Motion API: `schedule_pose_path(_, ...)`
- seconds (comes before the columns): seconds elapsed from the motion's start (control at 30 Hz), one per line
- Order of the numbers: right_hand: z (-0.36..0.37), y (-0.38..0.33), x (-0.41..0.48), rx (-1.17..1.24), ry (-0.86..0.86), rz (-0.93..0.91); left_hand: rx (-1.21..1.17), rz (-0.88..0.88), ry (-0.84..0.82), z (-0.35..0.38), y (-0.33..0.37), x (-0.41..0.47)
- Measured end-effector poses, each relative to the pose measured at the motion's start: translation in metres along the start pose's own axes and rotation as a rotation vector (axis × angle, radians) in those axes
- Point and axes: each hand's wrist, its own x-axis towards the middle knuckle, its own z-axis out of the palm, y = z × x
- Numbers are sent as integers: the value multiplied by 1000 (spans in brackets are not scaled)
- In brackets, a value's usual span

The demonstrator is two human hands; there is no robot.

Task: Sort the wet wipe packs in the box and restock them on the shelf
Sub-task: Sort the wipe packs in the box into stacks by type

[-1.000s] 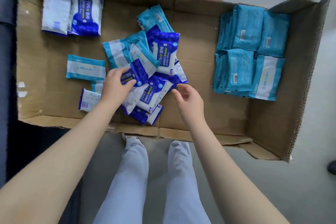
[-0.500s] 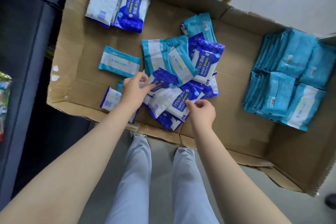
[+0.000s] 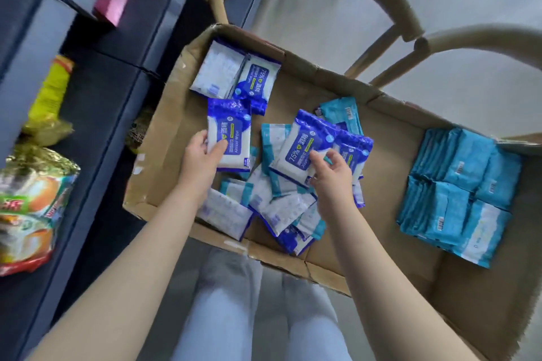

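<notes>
The blue alcohol wipe pack (image 3: 231,138) is pinched at its near corner by the left grip (image 3: 205,152), thumb laid across the front and fingers tucked behind, held above the floor of the cardboard box (image 3: 164,138). The right grip (image 3: 331,173) is closed on the near edge of a second alcohol wipe pack (image 3: 302,146), which lies tilted on top of the loose heap (image 3: 264,202) of mixed packs under both grips. To my eye these are light, squashy film pouches, glossy enough to slide. A pinch across a short edge looks safer than pressing on the printed face, and nothing here seems likely to break. Just beyond the left grip two sorted alcohol packs (image 3: 234,76) sit in the box's far corner. Well off to the outer side of the right grip the teal wipe packs (image 3: 457,184) stand in tidy rows. Out past the left grip rises the dark shelf (image 3: 96,114) with snack bags (image 3: 26,208), and a wooden chair (image 3: 381,0) stands behind the box.
</notes>
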Motion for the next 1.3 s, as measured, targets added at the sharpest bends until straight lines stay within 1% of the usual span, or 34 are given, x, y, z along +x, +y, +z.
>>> schedule_pose_path(0.07,41,-13,19,74,-66,29,3,-10,-23,-14,16,40)
schedule_pose_path(0.13,80,-23,44,86,-92,7,14,-13,-56,-25,31,82)
schedule_pose_path(0.23,128,-36,81,71,-23,-43,58,6,-76,-25,46,136)
schedule_pose_path(0.3,151,-38,103,24,11,-60,138,35,-24,-20,51,160)
schedule_pose_path(0.37,165,-37,120,-73,36,-79,256,91,35,-16,51,175)
schedule_pose_path(0.43,173,-34,131,-205,79,-104,420,161,87,-13,51,182)
schedule_pose_path(0.53,182,-33,138,-415,181,-197,630,203,201,-7,55,182)
schedule_pose_path(0.63,184,-31,135,-556,280,-284,777,259,232,-7,61,174)
schedule_pose_path(0.73,166,-24,121,-508,311,-269,766,315,297,-17,57,153)
schedule_pose_path(0.77,155,-19,113,-527,304,-273,727,343,335,-22,51,142)
schedule_pose_path(0.83,128,-6,94,-642,275,-309,687,445,376,-34,33,123)
schedule_pose_path(0.87,114,3,84,-704,263,-329,714,498,329,-39,23,117)
schedule_pose_path(0.9,98,13,75,-763,261,-336,754,536,211,-42,12,114)
schedule_pose_path(0.93,83,23,66,-818,271,-330,815,535,45,-42,0,112)
schedule_pose_path(1.0,57,41,52,-908,303,-299,1010,445,-286,-38,-21,111)
schedule_pose_path(1.03,46,48,48,-937,307,-288,1123,406,-386,-35,-30,110)
schedule_pose_path(1.07,39,53,45,-956,304,-287,1220,395,-436,-31,-38,108)
schedule_pose_path(1.13,29,59,45,-976,331,-283,1353,443,-442,-25,-47,103)
schedule_pose_path(1.2,25,61,49,-1034,410,-260,1390,511,-365,-22,-52,98)
schedule_pose_path(1.23,22,60,51,-1091,434,-256,1384,516,-321,-22,-54,94)
schedule_pose_path(1.27,19,58,53,-1151,433,-257,1371,476,-291,-22,-55,90)
schedule_pose_path(1.3,15,56,55,-1194,413,-251,1352,396,-272,-21,-56,85)
